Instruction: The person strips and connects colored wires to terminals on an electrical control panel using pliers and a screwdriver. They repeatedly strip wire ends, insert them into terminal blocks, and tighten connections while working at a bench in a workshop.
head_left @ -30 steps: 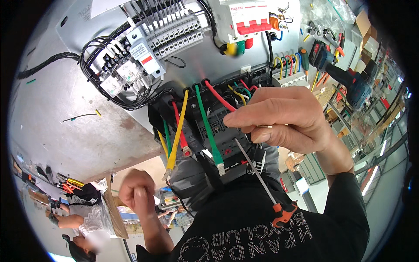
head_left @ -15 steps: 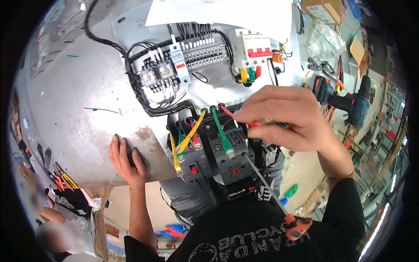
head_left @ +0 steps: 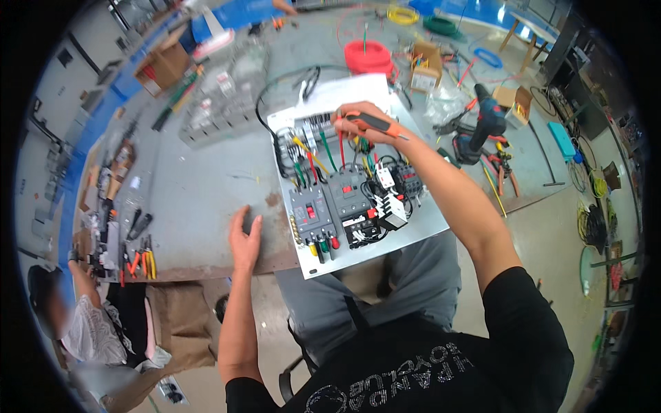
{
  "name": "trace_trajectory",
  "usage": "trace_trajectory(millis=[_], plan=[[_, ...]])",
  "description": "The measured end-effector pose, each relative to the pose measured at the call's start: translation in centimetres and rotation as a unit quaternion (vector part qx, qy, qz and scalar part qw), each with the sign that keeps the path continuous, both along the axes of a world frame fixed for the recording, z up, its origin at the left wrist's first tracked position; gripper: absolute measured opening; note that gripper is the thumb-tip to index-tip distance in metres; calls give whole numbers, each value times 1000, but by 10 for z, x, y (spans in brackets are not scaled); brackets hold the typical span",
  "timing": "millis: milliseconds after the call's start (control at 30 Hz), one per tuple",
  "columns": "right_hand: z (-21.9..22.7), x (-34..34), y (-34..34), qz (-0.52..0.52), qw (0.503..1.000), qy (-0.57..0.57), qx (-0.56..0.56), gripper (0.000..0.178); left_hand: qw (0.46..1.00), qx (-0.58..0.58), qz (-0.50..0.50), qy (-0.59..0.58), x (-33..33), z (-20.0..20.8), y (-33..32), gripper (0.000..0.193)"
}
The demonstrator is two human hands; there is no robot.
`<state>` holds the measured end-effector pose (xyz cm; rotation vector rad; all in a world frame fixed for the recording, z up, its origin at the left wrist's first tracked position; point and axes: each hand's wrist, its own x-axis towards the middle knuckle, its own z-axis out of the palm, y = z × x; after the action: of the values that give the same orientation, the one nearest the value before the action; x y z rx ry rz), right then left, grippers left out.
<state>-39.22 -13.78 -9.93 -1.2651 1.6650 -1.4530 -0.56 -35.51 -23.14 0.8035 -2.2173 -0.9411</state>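
My left hand (head_left: 245,241) rests at the table's front edge, thumb and fingers apart, with nothing in it. My right hand (head_left: 363,122) is closed over the far part of a panel (head_left: 430,219). An orange-and-black tool (head_left: 375,124) lies along it; how its working end looks is hidden. By the fingertips, a red wire (head_left: 341,148) rises from a dark grey circuit breaker (head_left: 350,195). Green (head_left: 328,150) and yellow (head_left: 310,154) wires stand beside the red one. A second breaker (head_left: 311,212) sits to the left. The panel's near edge overhangs my lap.
A cordless drill (head_left: 485,124) stands right of the panel, near pliers (head_left: 506,168). Red wire coils (head_left: 368,56) and a cardboard box (head_left: 426,65) lie farther back. A clear plastic bin (head_left: 224,103) sits far left. A person (head_left: 93,316) is at the lower left.
My view has pulled back, showing far more of the table. The screwdriver that leaned over the breaker is gone from there, and an orange-and-black tool now shows at my right hand.
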Motion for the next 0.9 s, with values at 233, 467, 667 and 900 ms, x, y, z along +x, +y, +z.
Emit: trace_trajectory(millis=[233,467,667,900], plan=[[26,5,26,12,994,103,21,21,956,201,-168,134,-87,122,46,62],[19,-18,-1,68,992,-2,101,28,890,376,-259,7,-191,125,-9,52],[8,-39,-8,109,989,10,102,26,785,362,-474,-166,-259,118,11,39],[10,-39,7,77,994,-10,77,29,799,280,-513,-137,-274,94,29,30]])
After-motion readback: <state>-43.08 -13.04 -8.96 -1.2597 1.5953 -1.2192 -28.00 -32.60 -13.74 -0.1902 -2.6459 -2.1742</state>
